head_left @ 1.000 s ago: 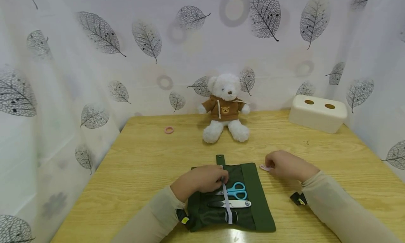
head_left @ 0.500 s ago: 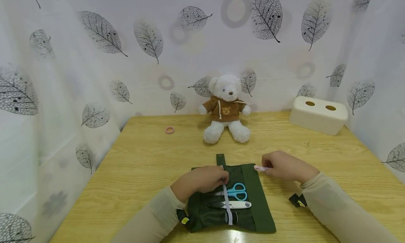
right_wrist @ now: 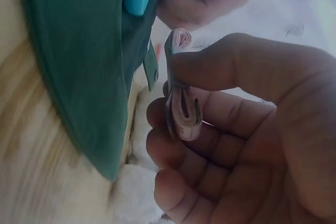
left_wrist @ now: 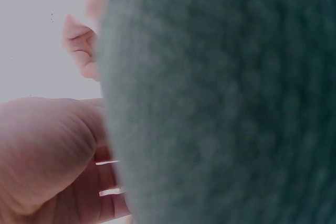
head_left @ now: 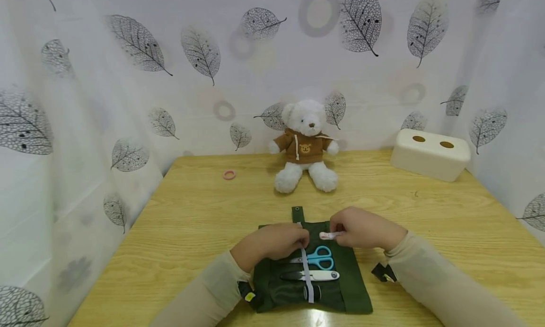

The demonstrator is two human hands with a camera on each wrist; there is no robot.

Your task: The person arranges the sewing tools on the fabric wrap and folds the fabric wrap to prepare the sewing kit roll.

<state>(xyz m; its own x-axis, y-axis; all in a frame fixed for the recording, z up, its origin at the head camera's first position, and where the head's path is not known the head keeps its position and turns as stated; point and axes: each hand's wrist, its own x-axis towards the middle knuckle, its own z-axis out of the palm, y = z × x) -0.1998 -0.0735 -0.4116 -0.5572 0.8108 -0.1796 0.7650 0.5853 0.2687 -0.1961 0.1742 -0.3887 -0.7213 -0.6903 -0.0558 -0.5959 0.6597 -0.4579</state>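
A dark green fabric roll-up case (head_left: 356, 289) lies spread on the table. My left hand (head_left: 270, 239) pinches the white elastic strap (head_left: 307, 275) near its upper end. Under that strap sit blue-handled scissors (head_left: 322, 259), a slim white-and-black tool (head_left: 323, 275) and a black thread spool (head_left: 314, 293). My right hand (head_left: 366, 228) holds a small rolled tape measure (right_wrist: 185, 116), pale with red marks, between thumb and fingers. It is over the case's upper right part, just right of my left hand. Green fabric covers most of the left wrist view, hiding the left fingertips.
A white teddy bear (head_left: 304, 147) in a brown hoodie sits behind the case. To its left lies a pink ring (head_left: 229, 175). A cream box with two holes (head_left: 430, 156) stands at the back right, near the leaf-patterned curtain (head_left: 255, 81).
My right hand has carried the tape measure leftward, from the table beside the case to above it. The left hand stays at the strap.
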